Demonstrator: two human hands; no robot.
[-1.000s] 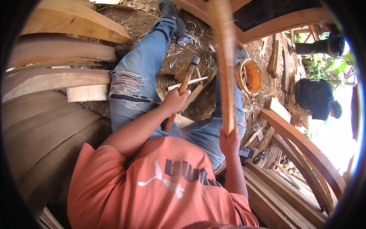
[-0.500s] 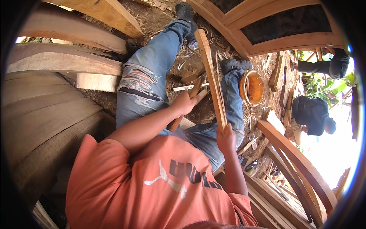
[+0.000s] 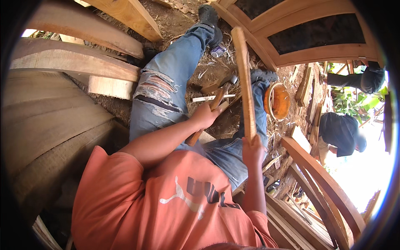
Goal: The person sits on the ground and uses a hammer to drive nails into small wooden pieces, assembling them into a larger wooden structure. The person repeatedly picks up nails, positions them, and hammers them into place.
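My left hand is closed around the wooden handle of a hammer, which slants between my legs; its metal head is at the far end, above the ground. A pale piece of wood shows just beyond my left fingers; whether the hand grips it too I cannot tell. In front of my right leg, my right hand grips the near end of a long narrow wooden strip. The strip points away from me, its far end raised near the wooden frame.
An orange bowl-like container sits beside my right leg. Thick planks lie at the left. A panelled wooden frame stands at the far right. Curved timbers are at the right, and another person bends beyond them. Shavings litter the ground.
The strip's far end has swung to the right and the strip has turned, held in my right hand. My left hand stays around the hammer, whose head shows more clearly now.
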